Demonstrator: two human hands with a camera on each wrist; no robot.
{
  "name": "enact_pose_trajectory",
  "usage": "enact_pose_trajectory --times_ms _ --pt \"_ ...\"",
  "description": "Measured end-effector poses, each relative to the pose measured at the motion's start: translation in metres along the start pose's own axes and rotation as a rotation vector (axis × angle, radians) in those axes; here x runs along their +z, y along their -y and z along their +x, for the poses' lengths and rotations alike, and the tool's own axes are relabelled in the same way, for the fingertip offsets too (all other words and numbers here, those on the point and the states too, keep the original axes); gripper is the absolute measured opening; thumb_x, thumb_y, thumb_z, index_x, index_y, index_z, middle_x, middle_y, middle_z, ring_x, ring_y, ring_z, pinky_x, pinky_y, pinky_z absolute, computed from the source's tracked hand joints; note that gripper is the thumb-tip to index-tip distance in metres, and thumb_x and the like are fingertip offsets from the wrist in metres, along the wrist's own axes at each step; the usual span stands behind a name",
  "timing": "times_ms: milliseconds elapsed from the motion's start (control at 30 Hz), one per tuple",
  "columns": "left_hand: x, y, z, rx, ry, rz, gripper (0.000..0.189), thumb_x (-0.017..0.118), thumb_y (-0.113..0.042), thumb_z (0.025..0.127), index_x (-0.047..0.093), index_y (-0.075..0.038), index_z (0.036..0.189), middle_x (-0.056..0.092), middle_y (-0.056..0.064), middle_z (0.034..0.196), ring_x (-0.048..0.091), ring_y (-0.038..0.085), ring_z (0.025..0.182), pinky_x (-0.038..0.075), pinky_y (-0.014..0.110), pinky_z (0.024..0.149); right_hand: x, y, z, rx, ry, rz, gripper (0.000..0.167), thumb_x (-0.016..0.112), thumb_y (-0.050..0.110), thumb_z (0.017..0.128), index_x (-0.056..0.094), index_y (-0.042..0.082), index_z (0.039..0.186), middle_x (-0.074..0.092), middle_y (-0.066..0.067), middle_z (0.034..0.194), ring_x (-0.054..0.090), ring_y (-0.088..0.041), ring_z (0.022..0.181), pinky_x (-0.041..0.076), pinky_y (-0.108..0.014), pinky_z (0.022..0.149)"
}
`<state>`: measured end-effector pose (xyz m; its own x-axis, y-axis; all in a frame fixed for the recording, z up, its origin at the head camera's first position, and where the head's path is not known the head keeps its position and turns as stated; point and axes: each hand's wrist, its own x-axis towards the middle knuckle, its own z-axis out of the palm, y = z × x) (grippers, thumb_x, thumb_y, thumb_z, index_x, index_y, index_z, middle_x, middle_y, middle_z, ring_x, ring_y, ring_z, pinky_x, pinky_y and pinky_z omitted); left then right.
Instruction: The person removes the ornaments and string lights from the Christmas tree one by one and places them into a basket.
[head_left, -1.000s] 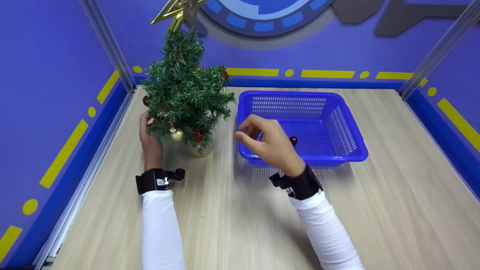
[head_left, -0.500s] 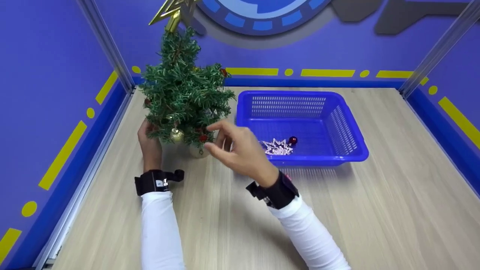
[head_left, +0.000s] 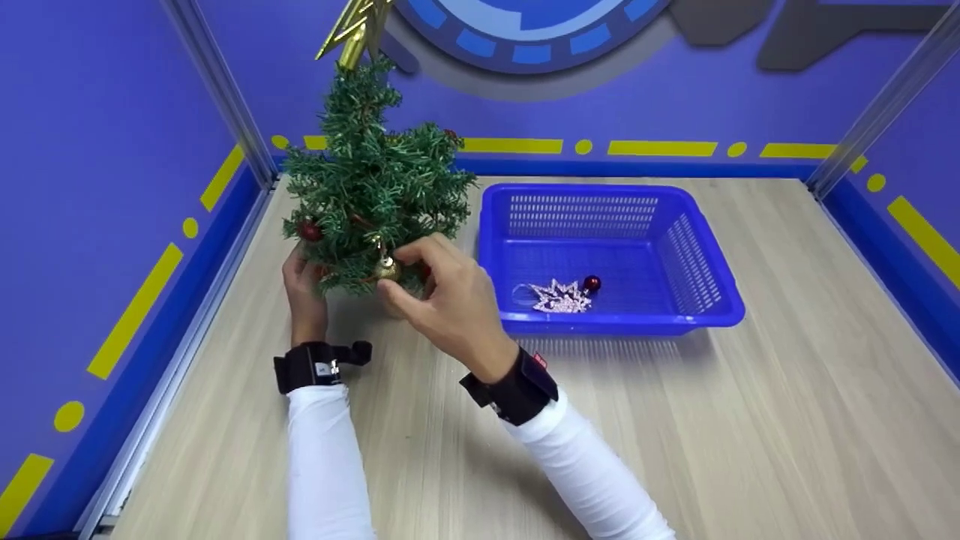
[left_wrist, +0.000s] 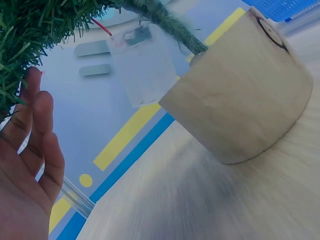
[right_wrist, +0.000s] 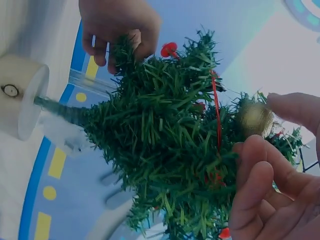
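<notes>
A small green Christmas tree (head_left: 375,180) with a gold star (head_left: 356,34) on top stands at the left in the head view. Its round wooden base (left_wrist: 240,95) shows in the left wrist view. My left hand (head_left: 304,296) is at the lower left branches, and in the right wrist view its thumb and fingers pinch a branch tip. With thumb and forefinger, my right hand (head_left: 454,304) pinches a gold bauble (head_left: 387,268) hanging at the tree's front. A red bauble (head_left: 310,230) hangs just above the left hand.
A blue plastic basket (head_left: 611,325) stands right of the tree, holding a pink glittery snowflake ornament (head_left: 559,298) and a dark red bauble (head_left: 592,283). Blue panels with yellow marks (head_left: 510,145) border the wooden table (head_left: 787,375) behind and at the sides.
My right hand has moved left from over the basket to the gold bauble. The tree has turned a little, bringing the gold bauble rightward and the left red bauble forward. My left hand stays put.
</notes>
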<state>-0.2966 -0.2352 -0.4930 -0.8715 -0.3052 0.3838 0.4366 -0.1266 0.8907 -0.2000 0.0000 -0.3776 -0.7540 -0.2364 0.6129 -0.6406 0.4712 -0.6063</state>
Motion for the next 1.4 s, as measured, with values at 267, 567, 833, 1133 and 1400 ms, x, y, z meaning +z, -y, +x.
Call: enact_pose_trajectory --times_ms 267,567,833,1133,1400 --pt "-0.002 0.002 -0.001 0.001 0.015 0.025 0.039 0.045 -0.015 0.103 0.065 -0.013 0.137 0.069 0.0 0.13 0.06 0.018 0.123 0.046 0.028 0.101 0.008 -0.002 -0.001 -0.019 -0.053 -0.02 0.029 0.077 0.03 0.088 0.068 0.012 0.109 0.065 0.001 0.1 0.059 -0.008 0.075 0.049 -0.018 0.064" --pt "-0.003 0.002 -0.001 -0.022 0.009 0.046 0.042 0.045 -0.016 0.102 0.062 -0.013 0.141 0.064 0.003 0.14 0.055 0.018 0.133 0.041 0.029 0.108 -0.004 0.003 0.001 -0.066 -0.149 0.199 0.027 0.078 0.016 0.088 0.066 0.004 0.109 0.069 -0.006 0.101 0.062 -0.009 0.065 0.055 -0.026 0.061" --pt "-0.001 -0.002 -0.001 -0.045 0.024 0.012 0.043 0.046 -0.017 0.101 0.06 -0.011 0.142 0.062 0.004 0.141 0.054 0.02 0.134 0.041 0.028 0.107 -0.017 0.013 0.007 -0.11 -0.212 0.231 0.026 0.076 0.016 0.09 0.065 0.006 0.112 0.066 -0.004 0.098 0.06 -0.007 0.065 0.051 -0.026 0.056" --pt "0.0 -0.006 0.001 0.013 0.045 -0.057 0.02 0.049 -0.012 0.097 0.069 -0.01 0.103 0.055 -0.006 0.074 0.051 0.011 0.072 0.041 0.027 0.07 -0.03 0.01 0.011 -0.124 -0.275 0.24 0.03 0.078 0.017 0.089 0.066 0.003 0.112 0.068 -0.006 0.098 0.059 -0.008 0.062 0.049 -0.027 0.05" --pt "-0.001 -0.006 -0.004 0.006 0.039 -0.11 0.021 0.04 -0.005 0.09 0.057 -0.013 0.082 0.044 -0.007 0.065 0.04 0.01 0.061 0.035 0.026 0.061 -0.061 -0.021 0.005 -0.123 -0.285 0.207 0.023 0.077 0.008 0.088 0.064 -0.001 0.105 0.069 -0.01 0.092 0.052 -0.007 0.057 0.047 -0.023 0.047"
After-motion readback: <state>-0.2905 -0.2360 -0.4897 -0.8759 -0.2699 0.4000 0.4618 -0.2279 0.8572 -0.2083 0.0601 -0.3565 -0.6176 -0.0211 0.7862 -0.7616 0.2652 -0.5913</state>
